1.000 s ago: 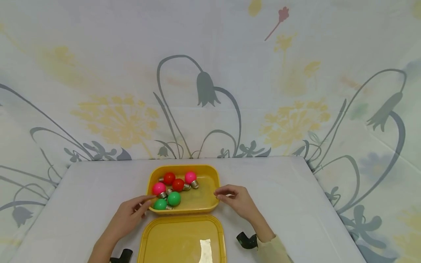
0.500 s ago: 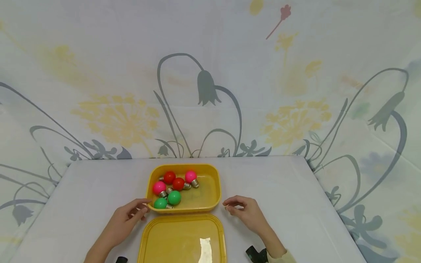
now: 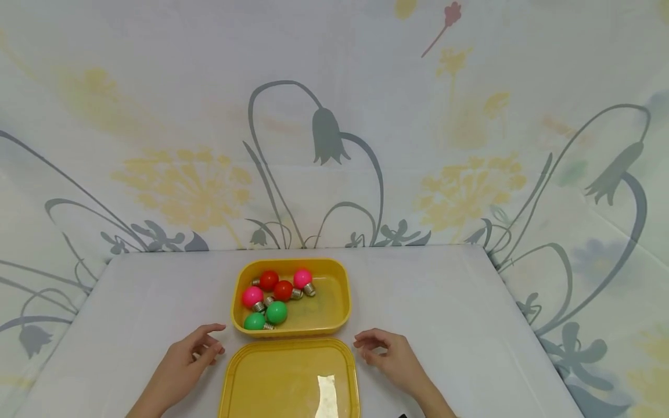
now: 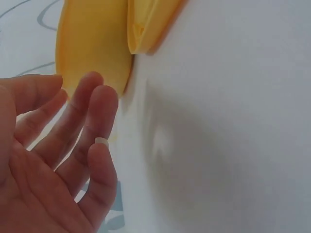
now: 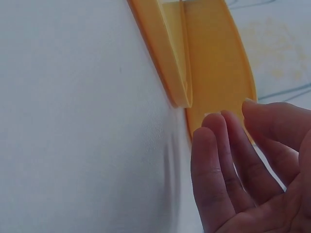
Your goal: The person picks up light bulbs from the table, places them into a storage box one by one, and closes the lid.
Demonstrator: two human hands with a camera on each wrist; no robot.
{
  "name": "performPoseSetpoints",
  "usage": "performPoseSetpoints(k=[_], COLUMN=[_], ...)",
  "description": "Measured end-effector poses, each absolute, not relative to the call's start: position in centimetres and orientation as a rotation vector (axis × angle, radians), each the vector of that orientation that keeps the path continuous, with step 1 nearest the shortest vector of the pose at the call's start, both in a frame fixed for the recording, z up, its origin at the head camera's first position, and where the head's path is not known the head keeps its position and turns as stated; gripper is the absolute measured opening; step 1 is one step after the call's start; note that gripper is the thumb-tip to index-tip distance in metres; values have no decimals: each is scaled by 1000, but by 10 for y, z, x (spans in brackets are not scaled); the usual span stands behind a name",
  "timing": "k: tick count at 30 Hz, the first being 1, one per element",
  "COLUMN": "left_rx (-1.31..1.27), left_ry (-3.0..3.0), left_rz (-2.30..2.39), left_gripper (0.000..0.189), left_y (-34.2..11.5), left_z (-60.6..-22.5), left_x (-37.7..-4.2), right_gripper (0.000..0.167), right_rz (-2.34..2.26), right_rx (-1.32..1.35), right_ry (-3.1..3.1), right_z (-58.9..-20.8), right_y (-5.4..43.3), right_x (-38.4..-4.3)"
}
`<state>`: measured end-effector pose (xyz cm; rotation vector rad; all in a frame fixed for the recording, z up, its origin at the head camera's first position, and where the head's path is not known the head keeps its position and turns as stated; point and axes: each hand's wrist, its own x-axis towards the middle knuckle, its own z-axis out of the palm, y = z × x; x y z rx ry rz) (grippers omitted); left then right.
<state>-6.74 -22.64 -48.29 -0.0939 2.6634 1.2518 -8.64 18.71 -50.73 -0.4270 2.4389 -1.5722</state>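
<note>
A yellow bin (image 3: 321,332) holds several bulbs with metal screw bases: red bulbs (image 3: 269,280), pink bulbs (image 3: 253,296) and green bulbs (image 3: 276,312), mostly toward its left side. In front of it lies a flat yellow lid (image 3: 287,377) with a raised rim. To the left of the bin and lid, my left hand (image 3: 183,366) hovers with loosely bent fingers and nothing in them. My right hand (image 3: 392,357) hangs just right of the lid, its fingers relaxed and holding nothing. Both wrist views show the hands apart from the yellow bin (image 4: 95,43) and over the table.
A white table (image 3: 428,302) carries the bin and lid. Behind it and at both sides hangs a pale cloth (image 3: 334,197) printed with grey and yellow flowers. A glare patch shows on the lid's right part.
Both hands have drawn away from the bin's sides, moving outward and back toward the person. The bin, the bulbs and the lid stay where they were.
</note>
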Motion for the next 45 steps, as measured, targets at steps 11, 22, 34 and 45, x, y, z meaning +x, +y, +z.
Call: performPoseSetpoints(k=[11, 22, 34, 45], left_rx=[-291, -411, -427, -425], left_ry=[2488, 2310, 2259, 2329], left_rz=[1135, 1256, 1368, 1333], left_gripper=[32, 45, 54, 50], left_y=[-226, -217, -212, -205], left_z=[-492, -491, -489, -491], left_x=[-47, -37, -33, -33], right_gripper=[19, 28, 45, 52], right_rz=[-1488, -1478, -1621, -1672], right_rx=[-421, -288, -130, -53], right_ry=[2417, 2356, 2111, 2051], right_z=[-504, -507, -502, -507], right_y=[190, 191, 182, 182], right_x=[-66, -50, -38, -37])
